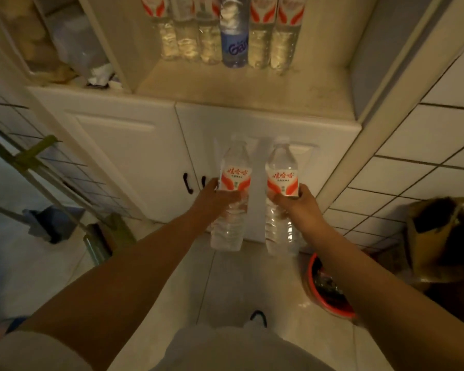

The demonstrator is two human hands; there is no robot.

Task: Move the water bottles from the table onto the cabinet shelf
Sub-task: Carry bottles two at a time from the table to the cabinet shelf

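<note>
Two hands each grasp a bottle upright: left hand on the left bottle, right hand on the right bottle. Six bottles line the far cabinet shelf.

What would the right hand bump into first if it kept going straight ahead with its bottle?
Probably the white cabinet door below the shelf. The right hand holds its bottle lower than the shelf, though depth is hard to judge.

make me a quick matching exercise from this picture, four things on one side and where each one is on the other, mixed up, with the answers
Things:
1. blue-label bottle
2. red basin
3. left hand
4. right hand

Places:
A. on the floor by the tiled wall
B. gripping the left bottle
C. on the cabinet shelf among red-label bottles
D. gripping the right bottle

Pairs: 1-C, 2-A, 3-B, 4-D
</note>
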